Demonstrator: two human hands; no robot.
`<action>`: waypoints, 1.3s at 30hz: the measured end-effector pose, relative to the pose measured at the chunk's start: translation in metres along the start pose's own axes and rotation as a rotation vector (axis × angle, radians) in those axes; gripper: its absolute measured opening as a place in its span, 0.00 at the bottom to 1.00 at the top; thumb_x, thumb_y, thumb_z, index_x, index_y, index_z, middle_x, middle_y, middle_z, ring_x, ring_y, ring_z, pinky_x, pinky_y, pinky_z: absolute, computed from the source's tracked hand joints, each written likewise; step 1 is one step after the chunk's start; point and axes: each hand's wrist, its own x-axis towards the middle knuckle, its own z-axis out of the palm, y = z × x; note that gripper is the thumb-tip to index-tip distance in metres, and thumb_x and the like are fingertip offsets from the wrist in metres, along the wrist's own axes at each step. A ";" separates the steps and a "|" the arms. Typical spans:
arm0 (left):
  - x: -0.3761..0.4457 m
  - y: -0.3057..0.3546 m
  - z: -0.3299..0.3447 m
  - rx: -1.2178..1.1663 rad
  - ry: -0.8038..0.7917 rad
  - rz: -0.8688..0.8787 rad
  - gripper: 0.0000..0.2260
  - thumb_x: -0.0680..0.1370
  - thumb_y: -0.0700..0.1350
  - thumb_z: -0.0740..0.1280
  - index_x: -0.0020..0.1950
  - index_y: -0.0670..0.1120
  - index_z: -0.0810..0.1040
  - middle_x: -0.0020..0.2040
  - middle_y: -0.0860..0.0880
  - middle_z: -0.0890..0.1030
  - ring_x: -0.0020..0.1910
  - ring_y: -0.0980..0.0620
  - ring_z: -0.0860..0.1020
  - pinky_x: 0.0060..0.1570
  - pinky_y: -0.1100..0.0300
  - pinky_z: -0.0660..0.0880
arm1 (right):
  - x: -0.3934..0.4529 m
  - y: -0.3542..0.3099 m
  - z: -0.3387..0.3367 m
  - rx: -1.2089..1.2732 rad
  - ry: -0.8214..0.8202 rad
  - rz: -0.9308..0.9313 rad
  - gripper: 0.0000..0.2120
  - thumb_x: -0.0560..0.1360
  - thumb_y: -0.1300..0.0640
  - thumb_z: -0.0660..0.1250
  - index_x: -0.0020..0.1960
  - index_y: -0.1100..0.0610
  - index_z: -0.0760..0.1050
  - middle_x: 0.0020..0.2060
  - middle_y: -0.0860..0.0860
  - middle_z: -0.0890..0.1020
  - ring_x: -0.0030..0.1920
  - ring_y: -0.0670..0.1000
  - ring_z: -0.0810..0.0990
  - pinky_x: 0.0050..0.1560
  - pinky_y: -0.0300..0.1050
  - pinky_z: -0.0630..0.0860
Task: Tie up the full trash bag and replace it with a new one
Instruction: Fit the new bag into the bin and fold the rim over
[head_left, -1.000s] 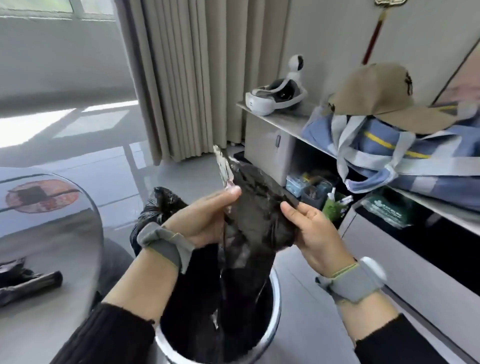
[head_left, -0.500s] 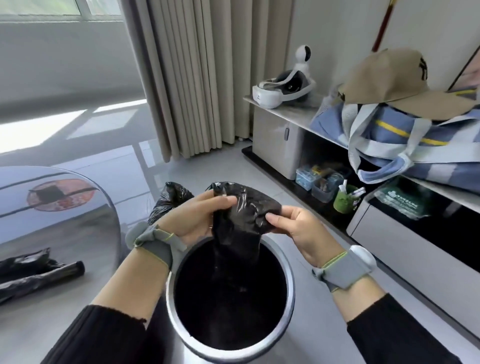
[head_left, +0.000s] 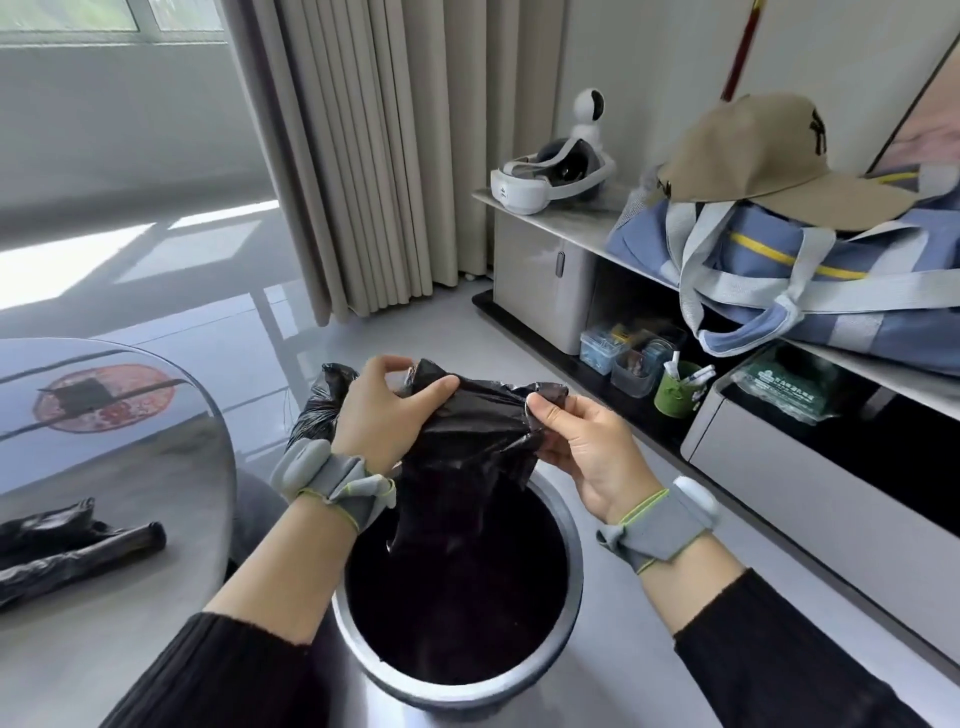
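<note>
While the new black bag hangs down into the round metal bin, both hands hold its bunched top edge just above the bin's far rim. Fingers and thumb of the left hand are curled round a gathered fold of the plastic on the left, and the right hand pinches the opposite part of the edge between thumb and forefinger, so the film is stretched taut between them. Its lower part drops inside the bin, whose interior looks dark (how far the bag reaches down cannot be told). Each wrist carries a grey strap, and black sleeves cover the forearms. Behind the left hand, on the floor, sits the full trash bag, a crumpled black mass mostly hidden by that hand and wrist. To the left, a roll of black bags lies on the round glossy table. On the right, a low cabinet bears a white headset and a small white camera, with a tan cap resting on a blue duffel bag.
</note>
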 end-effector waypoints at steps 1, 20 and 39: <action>-0.003 0.002 -0.001 0.091 0.036 0.025 0.27 0.67 0.58 0.73 0.62 0.49 0.72 0.58 0.45 0.74 0.60 0.47 0.73 0.62 0.50 0.72 | -0.001 0.001 0.002 0.022 0.009 0.000 0.06 0.71 0.60 0.71 0.37 0.55 0.76 0.27 0.47 0.82 0.26 0.43 0.80 0.30 0.37 0.78; -0.008 0.000 -0.004 -0.787 -0.640 -0.384 0.09 0.80 0.39 0.59 0.55 0.36 0.75 0.48 0.38 0.79 0.44 0.44 0.79 0.48 0.52 0.79 | -0.001 0.011 0.015 -0.053 -0.115 0.046 0.10 0.72 0.58 0.70 0.35 0.56 0.72 0.35 0.50 0.81 0.32 0.45 0.84 0.31 0.34 0.77; 0.007 -0.017 -0.020 -1.205 -0.462 -0.566 0.15 0.79 0.40 0.48 0.42 0.40 0.73 0.37 0.41 0.82 0.36 0.44 0.82 0.29 0.51 0.81 | 0.017 0.003 -0.014 0.327 0.196 0.225 0.13 0.77 0.66 0.54 0.39 0.61 0.74 0.27 0.56 0.82 0.24 0.51 0.81 0.24 0.41 0.79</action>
